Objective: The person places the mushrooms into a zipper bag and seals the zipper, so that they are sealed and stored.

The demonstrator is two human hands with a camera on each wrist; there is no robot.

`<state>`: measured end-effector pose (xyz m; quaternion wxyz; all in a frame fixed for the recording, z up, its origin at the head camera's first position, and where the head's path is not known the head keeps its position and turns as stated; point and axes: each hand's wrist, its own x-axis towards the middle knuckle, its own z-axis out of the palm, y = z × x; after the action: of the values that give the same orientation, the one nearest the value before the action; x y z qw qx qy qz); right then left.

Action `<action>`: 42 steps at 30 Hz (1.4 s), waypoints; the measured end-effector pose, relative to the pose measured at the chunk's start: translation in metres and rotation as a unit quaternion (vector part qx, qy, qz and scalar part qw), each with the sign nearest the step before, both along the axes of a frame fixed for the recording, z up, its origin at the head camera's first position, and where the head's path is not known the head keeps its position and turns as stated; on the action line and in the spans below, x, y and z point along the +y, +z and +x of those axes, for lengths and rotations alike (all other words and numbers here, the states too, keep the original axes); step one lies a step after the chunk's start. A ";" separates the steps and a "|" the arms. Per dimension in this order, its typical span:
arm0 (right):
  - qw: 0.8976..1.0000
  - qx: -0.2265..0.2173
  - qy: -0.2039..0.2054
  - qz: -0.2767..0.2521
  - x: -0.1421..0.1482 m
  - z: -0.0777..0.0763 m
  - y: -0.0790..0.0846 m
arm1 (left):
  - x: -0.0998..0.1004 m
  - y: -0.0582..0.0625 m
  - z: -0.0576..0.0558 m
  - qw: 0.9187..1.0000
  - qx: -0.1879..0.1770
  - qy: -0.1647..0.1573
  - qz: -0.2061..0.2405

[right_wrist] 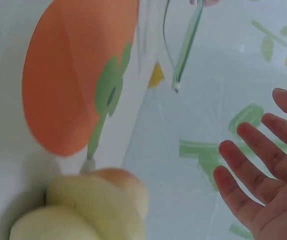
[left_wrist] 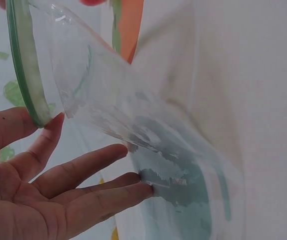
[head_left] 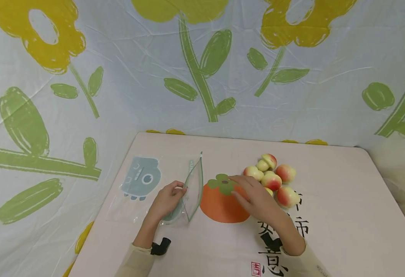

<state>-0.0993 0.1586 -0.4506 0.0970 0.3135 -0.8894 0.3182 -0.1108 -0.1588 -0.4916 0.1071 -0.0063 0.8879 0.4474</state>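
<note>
My left hand (head_left: 169, 198) pinches the green zip edge of a clear plastic bag (head_left: 141, 177) between thumb and forefinger. The bag carries a blue-grey cartoon creature print, and its mouth gapes toward the right. In the left wrist view, the other fingers (left_wrist: 91, 167) stretch out beside the bag's clear film (left_wrist: 178, 180). Over the orange persimmon print on the table, my right hand (head_left: 261, 200) hovers with fingers spread and nothing in them. Several yellow-and-red peaches (head_left: 287, 197) lie just beyond and right of it; the right wrist view shows some peaches (right_wrist: 93, 205) up close.
The pale tabletop (head_left: 341, 207) bears a persimmon print (head_left: 220, 209) and black characters (head_left: 273, 265) toward the right front. A flowered cloth (head_left: 136, 88) hangs behind and at the left of the table.
</note>
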 end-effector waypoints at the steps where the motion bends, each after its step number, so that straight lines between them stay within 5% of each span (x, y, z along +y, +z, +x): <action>1: 1.000 -0.002 -0.004 -0.007 0.004 0.000 0.001 | 0.000 0.000 0.000 1.000 0.000 0.000 -0.001; 21: 0.992 0.000 -0.095 -0.082 0.089 0.002 -0.005 | -0.001 0.000 0.002 1.000 -0.008 0.007 -0.002; 32: 0.977 -0.088 -0.165 -0.105 0.143 0.009 -0.019 | 0.000 0.000 0.000 1.000 -0.008 0.003 -0.001; 42: 0.971 -0.163 -0.159 -0.078 0.170 0.011 -0.035 | 0.000 -0.001 -0.001 1.000 -0.009 0.001 0.000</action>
<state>-0.0886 0.3286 -0.4852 0.0242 0.1033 -0.9041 0.4139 -0.1114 -0.1590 -0.4925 0.1149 -0.0116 0.8870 0.4472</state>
